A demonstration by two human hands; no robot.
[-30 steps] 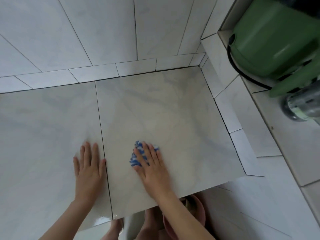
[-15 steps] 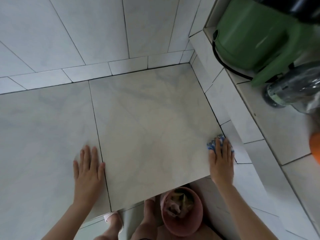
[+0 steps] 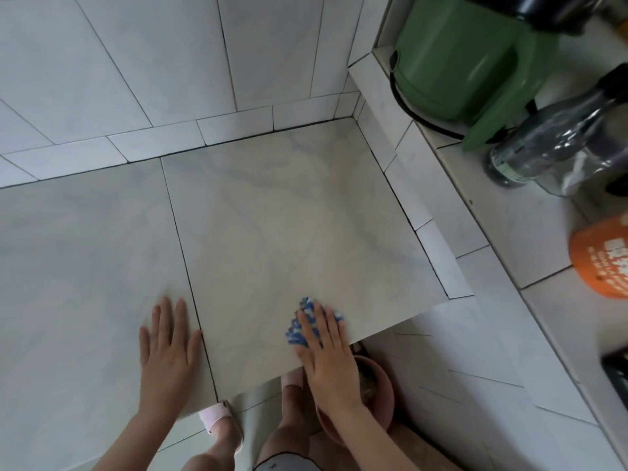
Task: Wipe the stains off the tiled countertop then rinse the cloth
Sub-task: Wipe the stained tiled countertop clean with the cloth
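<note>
Pressing flat, fingers spread, the right hand (image 3: 323, 348) covers the cloth (image 3: 299, 329) (left hand (image 3: 168, 348) farther) near the tabletop (image 3: 289, 215) front edge.

Home kitchen: tiled countertop (image 3: 289, 212), tiled wall (image 3: 163, 56), green pot (image 3: 452, 59), bottles (image 3: 550, 137) on ledge.

Bare left hand (image 3: 168, 348) with forearm uncovered down to the lower edge of view. Bare right hand (image 3: 323, 348), forearm likewise uncovered. Pale pink slippers, one broad band across each foot: left slipper (image 3: 215, 416) shown almost whole, right slipper (image 3: 292, 379) shown only in part. Legs bare below the knee. Garment hem (image 3: 289, 464): grey, dark edging, one small dark mark; kind of garment unclear.
</note>
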